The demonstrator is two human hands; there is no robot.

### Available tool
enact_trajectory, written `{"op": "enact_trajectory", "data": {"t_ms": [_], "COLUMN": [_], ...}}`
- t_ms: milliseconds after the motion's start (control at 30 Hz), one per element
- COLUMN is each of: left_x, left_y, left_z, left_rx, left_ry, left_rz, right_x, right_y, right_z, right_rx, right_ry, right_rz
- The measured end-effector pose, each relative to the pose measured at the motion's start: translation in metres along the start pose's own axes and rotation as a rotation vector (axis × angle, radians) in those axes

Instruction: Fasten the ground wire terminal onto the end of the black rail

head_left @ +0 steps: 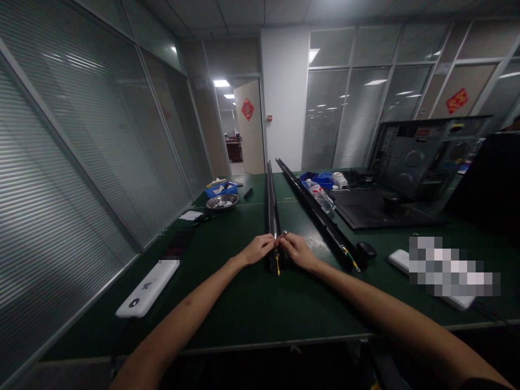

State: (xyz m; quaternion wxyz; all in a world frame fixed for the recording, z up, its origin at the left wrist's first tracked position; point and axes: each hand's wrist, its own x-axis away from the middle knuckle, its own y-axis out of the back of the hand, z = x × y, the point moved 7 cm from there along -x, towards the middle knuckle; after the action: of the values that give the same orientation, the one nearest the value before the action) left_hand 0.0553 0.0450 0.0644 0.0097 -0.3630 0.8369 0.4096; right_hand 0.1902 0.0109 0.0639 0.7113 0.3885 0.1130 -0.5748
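Head view, looking down and forward over a green table [244,303]. Down the middle of it, a long black rail [271,200], lying flat and running straight away toward the far edge. At its near end, a short yellow wire [278,265] hanging out toward the viewer.

Left hand [257,250] at that near end, fingers curled shut and pinching the rail's top from the left side. Right hand [298,252] opposite, fingers likewise closed on the same end from the right, fingertips almost meeting those of the left. Between the right fingertips, a small shiny bit, too small to tell what. Both forearms stretched out low over the table.

Just right of the hands, a second rail [317,214], also black, angled away to the left and well apart from the first at the near end. Beside its near tip, a black mouse [366,249]. Along its right side further back, a water bottle [323,197] on its side, then a blue bin [320,179].

Further right, a flat black panel [377,208] and behind it an open computer case [422,157].

On the left half of the table, a white flat device [148,287] near the front edge, a metal bowl [222,201] further back, and another blue bin [221,189] behind the bowl.
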Motion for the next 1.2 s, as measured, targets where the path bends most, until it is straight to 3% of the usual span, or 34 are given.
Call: {"op": "enact_trajectory", "data": {"t_ms": [500,1200], "left_x": [-0.0006,-0.0002], "left_y": [-0.0019,-0.0014], "left_z": [0.0027,0.0022], "left_rx": [-0.013,-0.007], "left_ry": [0.01,0.0], "left_rz": [0.007,0.001], "right_x": [0.0015,-0.0012], "right_y": [-0.0016,-0.0023], "right_z": [-0.0063,-0.0047], "right_rx": [0.055,-0.054], "right_ry": [-0.039,-0.013], "right_rz": [-0.036,0.033]}}
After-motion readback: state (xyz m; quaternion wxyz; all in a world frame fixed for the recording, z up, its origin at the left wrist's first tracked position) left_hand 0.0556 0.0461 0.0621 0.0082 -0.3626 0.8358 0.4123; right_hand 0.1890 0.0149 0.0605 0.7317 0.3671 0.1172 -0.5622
